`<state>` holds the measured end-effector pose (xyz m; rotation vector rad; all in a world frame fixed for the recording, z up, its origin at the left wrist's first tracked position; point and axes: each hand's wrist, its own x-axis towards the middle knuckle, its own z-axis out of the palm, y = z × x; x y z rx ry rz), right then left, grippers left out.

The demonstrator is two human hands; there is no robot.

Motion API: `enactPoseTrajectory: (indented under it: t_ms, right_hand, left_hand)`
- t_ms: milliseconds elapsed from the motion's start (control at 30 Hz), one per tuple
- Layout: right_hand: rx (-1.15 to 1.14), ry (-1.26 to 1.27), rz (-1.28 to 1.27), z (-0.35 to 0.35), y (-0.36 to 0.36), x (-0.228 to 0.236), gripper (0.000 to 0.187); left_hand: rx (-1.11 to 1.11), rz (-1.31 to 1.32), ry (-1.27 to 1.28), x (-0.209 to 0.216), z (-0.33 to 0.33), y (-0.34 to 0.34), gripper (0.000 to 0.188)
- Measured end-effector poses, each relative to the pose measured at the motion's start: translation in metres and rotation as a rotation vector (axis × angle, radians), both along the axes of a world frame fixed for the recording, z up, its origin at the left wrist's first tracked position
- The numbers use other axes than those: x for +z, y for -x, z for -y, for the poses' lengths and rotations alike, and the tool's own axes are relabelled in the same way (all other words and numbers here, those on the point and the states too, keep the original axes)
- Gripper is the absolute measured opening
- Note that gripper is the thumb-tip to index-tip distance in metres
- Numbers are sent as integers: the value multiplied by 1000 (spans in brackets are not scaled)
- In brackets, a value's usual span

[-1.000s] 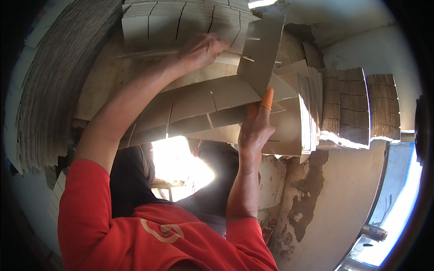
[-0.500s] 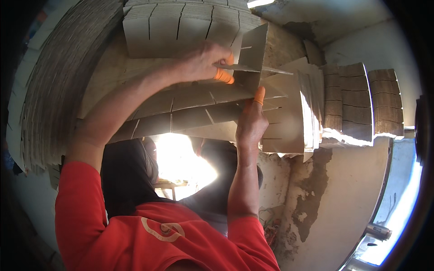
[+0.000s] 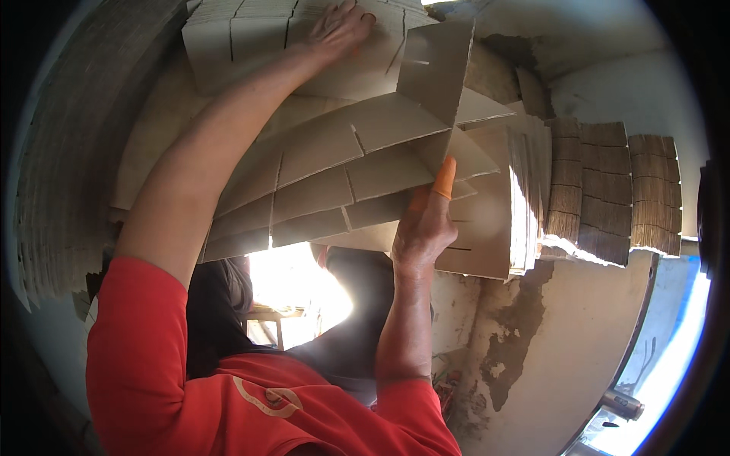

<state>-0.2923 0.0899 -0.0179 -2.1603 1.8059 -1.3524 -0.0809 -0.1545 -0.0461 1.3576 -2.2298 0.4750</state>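
Peeling wall point(image 3: 585, 327) flanks a shirt emblem point(image 3: 275, 397), right hand point(image 3: 423, 232) holding cardboard point(image 3: 380, 121)

No words or numbers can be read. A pale curved badge point(image 3: 272, 397) is printed on the red shirt point(image 3: 205, 418), below and left of the right hand's point(image 3: 423, 232) fingers point(image 3: 439, 205); any lettering is too small to be made out. On a silver can point(image 3: 622, 404), below and right of those fingers, nothing legible is shown.
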Motion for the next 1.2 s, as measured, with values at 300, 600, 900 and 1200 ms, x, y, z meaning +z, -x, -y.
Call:
enactPoseTrajectory:
  t_ms: [300,600,900,1200]
  right_hand:
    - [30,114,-55,0,3,3,82]
    - [22,33,-50,-7,3,5,82]
    - [16,-6,-50,-3,4,1,59]
    - [-51,-130,-120,-7,5,7,53]
  left_hand:
    - [-124,-40,90,3,-19,-4,13]
    - [-191,-165,92,17,-32,-3,9]
    - [-217,-203,-7,24,-46,3,8]
    - [-268,-245,-181,26,-67,11,8]
